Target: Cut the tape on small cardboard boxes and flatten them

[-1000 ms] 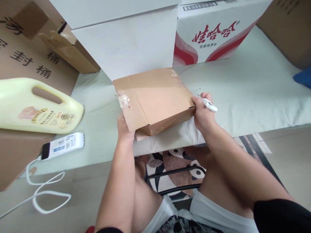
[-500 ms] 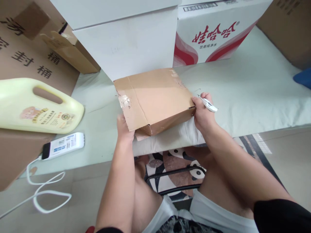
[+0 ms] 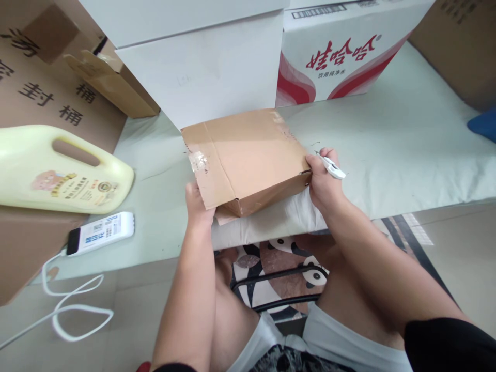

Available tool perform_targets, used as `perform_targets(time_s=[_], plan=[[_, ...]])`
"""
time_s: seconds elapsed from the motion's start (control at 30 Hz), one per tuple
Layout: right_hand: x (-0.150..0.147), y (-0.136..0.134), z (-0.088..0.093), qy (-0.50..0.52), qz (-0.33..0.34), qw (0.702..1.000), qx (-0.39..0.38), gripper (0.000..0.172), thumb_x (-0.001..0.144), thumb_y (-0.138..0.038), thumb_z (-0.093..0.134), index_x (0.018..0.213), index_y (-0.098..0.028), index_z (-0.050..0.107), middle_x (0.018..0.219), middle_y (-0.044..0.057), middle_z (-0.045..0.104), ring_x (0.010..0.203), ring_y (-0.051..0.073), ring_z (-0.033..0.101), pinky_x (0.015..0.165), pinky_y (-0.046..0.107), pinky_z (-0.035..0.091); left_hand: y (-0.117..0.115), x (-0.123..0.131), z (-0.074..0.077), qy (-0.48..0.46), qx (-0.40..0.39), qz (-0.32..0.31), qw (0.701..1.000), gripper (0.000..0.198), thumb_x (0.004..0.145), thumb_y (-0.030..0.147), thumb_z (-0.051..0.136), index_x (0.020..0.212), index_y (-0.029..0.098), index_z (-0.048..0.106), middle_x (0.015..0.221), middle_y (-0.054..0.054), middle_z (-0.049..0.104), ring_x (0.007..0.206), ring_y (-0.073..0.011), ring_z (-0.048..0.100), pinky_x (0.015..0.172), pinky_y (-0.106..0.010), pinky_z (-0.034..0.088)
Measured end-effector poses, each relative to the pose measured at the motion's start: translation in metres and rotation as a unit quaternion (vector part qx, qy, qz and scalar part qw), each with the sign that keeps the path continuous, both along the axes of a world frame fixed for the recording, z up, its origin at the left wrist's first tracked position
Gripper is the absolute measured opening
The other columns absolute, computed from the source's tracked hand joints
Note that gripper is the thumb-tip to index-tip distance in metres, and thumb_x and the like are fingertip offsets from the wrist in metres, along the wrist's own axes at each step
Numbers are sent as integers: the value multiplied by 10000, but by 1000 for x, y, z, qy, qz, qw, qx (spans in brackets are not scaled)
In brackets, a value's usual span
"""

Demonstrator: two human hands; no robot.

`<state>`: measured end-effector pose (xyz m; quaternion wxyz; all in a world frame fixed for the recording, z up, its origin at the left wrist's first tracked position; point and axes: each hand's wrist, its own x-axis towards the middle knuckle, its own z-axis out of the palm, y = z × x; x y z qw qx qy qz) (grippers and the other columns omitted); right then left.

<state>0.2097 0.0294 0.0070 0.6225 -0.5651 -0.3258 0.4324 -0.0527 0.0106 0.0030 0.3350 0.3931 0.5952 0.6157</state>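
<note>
A brown cardboard box (image 3: 251,150) rests tilted near the front edge of the cloth-covered table, its flap on the left side standing out with torn clear tape on it. My left hand (image 3: 199,206) grips that flap from below, most of its fingers hidden behind the cardboard. At the box's near right corner, my right hand (image 3: 325,178) pinches the edge with the thumb on top. That same hand also holds a small white utility knife (image 3: 334,169), its thin pointed tip toward the box. The inside of the box cannot be seen.
White cartons (image 3: 209,72) and a red-and-white water carton (image 3: 341,57) stand behind the box. To the left are a pale yellow jug (image 3: 58,175), a white power strip (image 3: 103,232) with a cable, and large brown cartons (image 3: 50,72). A blue object (image 3: 484,125) lies far right.
</note>
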Motion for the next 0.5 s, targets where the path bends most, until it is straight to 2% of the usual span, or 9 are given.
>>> perform_targets(time_s=[0.17,0.27,0.5], plan=[[0,0,-1,-5,1,1000,6,369,732,-344,665,895,-278,341,720,-60,287,631,126,292,519,257,241,-3,0,1,5,2,-39,999,313,679,484,841,779,200,757,802,-30,782,809,-223,755,690,-290,593],[0,0,-1,-3,-3,1000,5,366,720,-336,666,886,-276,345,716,-59,288,630,128,284,524,261,234,-2,1,0,-12,-3,-55,998,373,651,519,876,812,201,768,851,-46,796,855,-239,767,766,-320,620],[1,1,1,4,-12,1000,10,370,714,-322,670,871,-275,339,709,-62,288,627,133,271,540,271,227,0,3,-3,-36,15,-95,995,464,636,598,879,880,215,788,959,-62,809,1000,-276,768,878,-361,635]])
